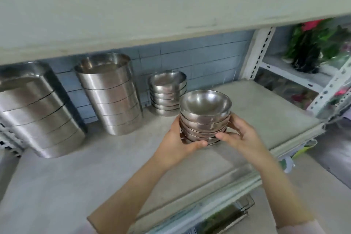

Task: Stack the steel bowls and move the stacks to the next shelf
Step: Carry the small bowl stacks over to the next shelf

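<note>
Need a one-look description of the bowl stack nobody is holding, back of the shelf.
On the grey shelf, steel stacks line the blue tiled wall. From the left come two tall stacks of wide straight-sided pans, then the free bowl stack, rightmost at the wall. It is short, with small round bowls, and untouched; the similar stack in front is held by both hands.

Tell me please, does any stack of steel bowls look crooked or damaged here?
Nothing stands out. The held stack sits evenly nested between the left hand and right hand. The small stack behind and two large stacks look orderly; their lean seems lens distortion.
</note>
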A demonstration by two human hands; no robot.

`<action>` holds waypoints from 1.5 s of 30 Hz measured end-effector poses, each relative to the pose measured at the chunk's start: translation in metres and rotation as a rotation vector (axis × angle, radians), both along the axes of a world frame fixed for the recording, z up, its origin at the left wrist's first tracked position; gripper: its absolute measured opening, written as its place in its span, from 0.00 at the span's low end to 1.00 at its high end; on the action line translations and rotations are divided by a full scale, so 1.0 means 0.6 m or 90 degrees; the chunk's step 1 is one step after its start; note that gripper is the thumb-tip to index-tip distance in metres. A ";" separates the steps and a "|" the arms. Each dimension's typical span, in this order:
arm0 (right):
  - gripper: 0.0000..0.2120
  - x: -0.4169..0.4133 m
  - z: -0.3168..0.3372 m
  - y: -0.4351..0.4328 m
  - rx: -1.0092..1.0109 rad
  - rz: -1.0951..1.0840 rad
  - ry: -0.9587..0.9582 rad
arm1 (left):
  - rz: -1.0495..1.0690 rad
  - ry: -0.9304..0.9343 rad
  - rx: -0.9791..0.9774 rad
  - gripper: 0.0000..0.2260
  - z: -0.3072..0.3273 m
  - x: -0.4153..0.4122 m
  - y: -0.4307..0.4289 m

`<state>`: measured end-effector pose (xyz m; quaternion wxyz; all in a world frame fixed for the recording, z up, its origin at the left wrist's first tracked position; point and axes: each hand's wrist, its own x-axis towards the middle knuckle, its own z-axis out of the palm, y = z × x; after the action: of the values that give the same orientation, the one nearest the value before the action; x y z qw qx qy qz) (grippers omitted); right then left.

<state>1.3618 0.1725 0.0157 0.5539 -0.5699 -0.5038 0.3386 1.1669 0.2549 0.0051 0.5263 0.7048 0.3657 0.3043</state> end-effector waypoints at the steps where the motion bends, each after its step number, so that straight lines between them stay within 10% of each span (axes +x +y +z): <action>1: 0.31 0.031 -0.002 0.017 -0.003 0.014 0.001 | 0.018 0.012 0.001 0.37 -0.001 0.026 0.009; 36: 0.23 0.263 -0.022 0.287 -0.082 0.169 -0.043 | 0.320 0.146 -0.009 0.51 -0.009 0.277 0.165; 45: 0.17 0.092 0.018 0.078 0.064 -0.072 -0.201 | 0.191 0.266 0.133 0.24 0.044 0.050 -0.048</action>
<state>1.4173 0.2193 0.0264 0.5136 -0.6148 -0.5684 0.1875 1.1967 0.2260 0.0316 0.3128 0.7407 0.5333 0.2629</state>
